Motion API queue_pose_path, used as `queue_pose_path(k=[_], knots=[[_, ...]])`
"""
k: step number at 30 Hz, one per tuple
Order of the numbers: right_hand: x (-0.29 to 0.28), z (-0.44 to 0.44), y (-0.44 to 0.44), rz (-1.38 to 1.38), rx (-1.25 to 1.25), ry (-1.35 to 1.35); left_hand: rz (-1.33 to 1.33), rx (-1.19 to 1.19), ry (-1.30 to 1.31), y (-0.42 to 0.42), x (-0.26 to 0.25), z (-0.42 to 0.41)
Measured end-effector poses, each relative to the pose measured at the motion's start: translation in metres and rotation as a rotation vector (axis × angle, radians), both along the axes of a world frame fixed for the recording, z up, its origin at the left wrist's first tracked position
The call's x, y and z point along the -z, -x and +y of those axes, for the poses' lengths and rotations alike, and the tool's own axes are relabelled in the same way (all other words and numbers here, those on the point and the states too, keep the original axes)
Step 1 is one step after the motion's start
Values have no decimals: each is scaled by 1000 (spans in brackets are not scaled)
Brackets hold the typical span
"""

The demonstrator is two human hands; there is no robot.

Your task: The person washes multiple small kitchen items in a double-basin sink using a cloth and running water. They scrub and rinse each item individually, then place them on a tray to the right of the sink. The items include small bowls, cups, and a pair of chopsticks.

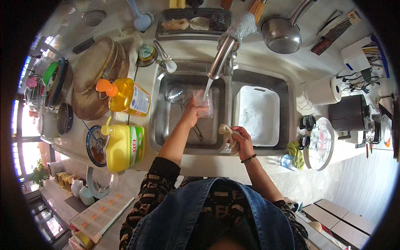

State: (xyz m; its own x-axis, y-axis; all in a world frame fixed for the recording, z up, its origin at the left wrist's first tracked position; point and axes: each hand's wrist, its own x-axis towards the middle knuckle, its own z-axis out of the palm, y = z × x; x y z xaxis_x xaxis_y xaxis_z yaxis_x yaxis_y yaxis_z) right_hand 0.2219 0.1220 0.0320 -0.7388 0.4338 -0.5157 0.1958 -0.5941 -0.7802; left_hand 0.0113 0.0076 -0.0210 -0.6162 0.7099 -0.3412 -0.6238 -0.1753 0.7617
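In the left sink basin, my left hand grips a clear, glass-like container. Water from the metal faucet runs onto it. A perforated skimmer lies on the basin floor, its handle partly hidden by my left hand and forearm. My right hand holds a crumpled beige cloth over the near end of the divider between the basins. To its right, a white plastic tub with sudsy water sits in the right basin.
Left of the sink stand an orange-capped bottle of yellow liquid, a yellow jug and wooden cutting boards. A saucepan and a sponge tray are behind. At right are a paper towel roll and a round tray with glasses.
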Motion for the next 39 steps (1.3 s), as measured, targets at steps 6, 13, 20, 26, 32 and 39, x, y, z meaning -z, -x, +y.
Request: queue_pose_path(k=[6,13,20,26,32,39], knots=[[-9,-8,5,-1,32,36,-716,39,-183,-7,13,5],[-20,-2,21,-4,76,-18,-654,-43,127,-21,17,-9],[-54,13,90,213,27,-362,679,-86,196,-24,-25,-24],[-55,12,130,94,-497,-1057,1350,60,458,-5,-55,-34],[-64,3,124,375,-609,-1533,1063,55,398,3,-47,-44],[-33,22,138,279,-1236,-1545,1067,395,403,8,-69,-38]])
